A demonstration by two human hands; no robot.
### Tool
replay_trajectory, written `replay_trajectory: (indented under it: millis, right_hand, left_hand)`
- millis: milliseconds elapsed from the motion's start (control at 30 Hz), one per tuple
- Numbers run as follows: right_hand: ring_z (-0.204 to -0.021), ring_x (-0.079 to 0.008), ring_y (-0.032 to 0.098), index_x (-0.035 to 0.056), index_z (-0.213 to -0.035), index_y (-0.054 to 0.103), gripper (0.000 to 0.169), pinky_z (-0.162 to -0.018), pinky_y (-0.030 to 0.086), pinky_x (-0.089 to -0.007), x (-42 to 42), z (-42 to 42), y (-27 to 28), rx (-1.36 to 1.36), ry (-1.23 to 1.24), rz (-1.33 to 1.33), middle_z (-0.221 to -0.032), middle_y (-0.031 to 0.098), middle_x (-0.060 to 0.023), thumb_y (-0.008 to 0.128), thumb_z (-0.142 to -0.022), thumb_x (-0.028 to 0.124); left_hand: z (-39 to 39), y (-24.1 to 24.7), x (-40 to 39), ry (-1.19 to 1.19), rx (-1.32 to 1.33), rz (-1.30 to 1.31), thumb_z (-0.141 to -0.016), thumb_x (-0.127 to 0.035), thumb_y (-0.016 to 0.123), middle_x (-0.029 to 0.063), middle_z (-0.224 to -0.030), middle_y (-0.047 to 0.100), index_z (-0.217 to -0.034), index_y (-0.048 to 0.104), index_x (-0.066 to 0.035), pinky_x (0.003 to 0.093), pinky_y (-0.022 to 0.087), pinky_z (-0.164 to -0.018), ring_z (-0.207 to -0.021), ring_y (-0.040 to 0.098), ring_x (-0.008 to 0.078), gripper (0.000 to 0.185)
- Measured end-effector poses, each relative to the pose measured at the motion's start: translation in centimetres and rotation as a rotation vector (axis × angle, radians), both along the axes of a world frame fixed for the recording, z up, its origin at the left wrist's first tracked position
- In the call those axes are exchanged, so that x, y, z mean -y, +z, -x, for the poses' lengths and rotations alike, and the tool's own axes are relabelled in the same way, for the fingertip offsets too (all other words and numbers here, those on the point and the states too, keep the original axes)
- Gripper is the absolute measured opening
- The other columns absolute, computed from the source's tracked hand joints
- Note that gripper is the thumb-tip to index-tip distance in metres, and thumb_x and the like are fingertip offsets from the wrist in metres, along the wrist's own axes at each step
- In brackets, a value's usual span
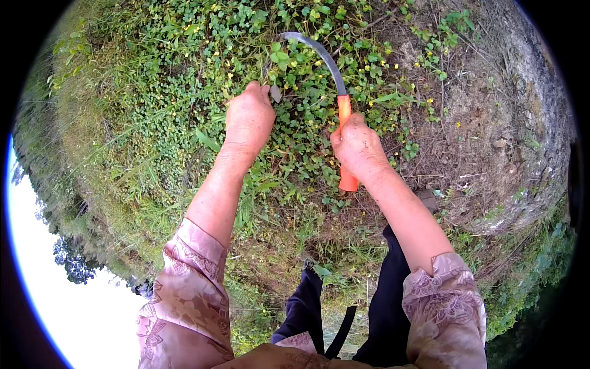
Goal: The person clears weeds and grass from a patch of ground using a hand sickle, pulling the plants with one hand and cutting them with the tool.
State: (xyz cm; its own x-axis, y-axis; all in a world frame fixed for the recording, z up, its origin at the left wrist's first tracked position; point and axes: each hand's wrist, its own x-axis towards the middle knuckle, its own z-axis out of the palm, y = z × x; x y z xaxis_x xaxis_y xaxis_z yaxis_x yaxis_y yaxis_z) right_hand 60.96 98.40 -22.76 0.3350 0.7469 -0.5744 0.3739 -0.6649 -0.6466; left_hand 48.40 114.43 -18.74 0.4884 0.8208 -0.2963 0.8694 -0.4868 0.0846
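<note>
My right hand [359,143] is wrapped around the orange handle [345,108] of a sickle. The curved grey blade [328,59] rises from the handle and bends left, its tip among low leaves ahead of my left hand. My left hand [250,115] is closed at the plants, thumb and forefinger pinched together around thin stems; the curled fingers hide most of what they hold. Beside those fingertips hangs a greyish leaf [275,94]. Dense green ground cover [304,124] with small yellow flowers spreads under and around both hands.
Bare soil with dry stalks [465,133] lies to the right. Taller grass [69,152] borders the left side, with bright sky beyond it. Below are my dark trouser legs [392,295] and a hanging black strap [342,330].
</note>
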Motion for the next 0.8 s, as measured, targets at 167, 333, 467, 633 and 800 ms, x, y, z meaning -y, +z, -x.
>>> replay_trajectory:
  millis: [167,333,467,633,800]
  right_hand:
    - [-0.063,-0.0308,0.067,-0.0086,-0.094,0.046,0.026,-0.057,0.057,-0.0383,-2.2,0.2,-2.1,0.419,0.288,-0.152,-0.069,0.061,-0.017,0.054,-0.088,0.016]
    - [-0.051,-0.0294,0.061,-0.0144,-0.095,0.045,0.033,-0.046,0.053,-0.0366,7.9,0.9,3.8,0.212,0.275,0.188,-0.063,0.055,-0.0151,0.058,-0.082,0.012]
    - [-0.054,-0.0381,0.06,-0.0052,-0.099,0.041,0.033,-0.051,0.05,-0.0453,15.1,1.3,3.3,0.214,-0.054,0.031,-0.062,0.056,-0.0181,0.063,-0.081,0.011]
    - [-0.056,-0.0363,0.061,-0.0029,-0.104,0.042,0.032,-0.052,0.049,-0.0423,15.3,0.8,1.1,0.245,-0.326,-0.256,-0.065,0.058,-0.0159,0.062,-0.085,0.014]
    - [-0.056,-0.0344,0.061,0.0001,-0.104,0.043,0.03,-0.051,0.049,-0.0403,14.3,0.2,1.1,0.221,-0.484,-0.263,-0.067,0.059,-0.014,0.062,-0.087,0.016]
  left_hand:
    - [0.1,0.5,-2.8,-0.15,0.148,-0.034,-0.096,-0.022,0.048,0.0232,-0.069,0.062,-0.084,0.056,0.002,0.0474,0.051,-0.065,-0.068,0.063,0.0415,0.028]
    - [7.6,4.4,6.4,0.053,0.31,0.07,-0.097,-0.018,0.05,0.0137,-0.055,0.056,-0.088,0.056,-0.001,0.0359,0.045,-0.04,-0.043,0.055,0.0264,0.02]
    - [17.1,5.2,19.7,0.016,-0.629,0.904,-0.097,-0.031,0.047,0.0188,-0.09,0.064,-0.105,0.051,-0.005,0.0459,0.054,-0.07,-0.085,0.066,0.0322,0.028]
    - [12.0,4.9,17.4,-0.288,-0.168,0.556,-0.086,-0.036,0.064,0.0155,-0.139,0.039,-0.137,0.038,-0.007,0.0448,0.035,-0.106,-0.128,0.039,0.0338,0.064]
    - [-5.4,-1.0,4.4,-0.338,0.23,-0.203,-0.074,-0.043,0.075,0.0256,-0.142,0.029,-0.143,0.022,-0.001,0.0481,0.036,-0.105,-0.127,0.036,0.0416,0.097]
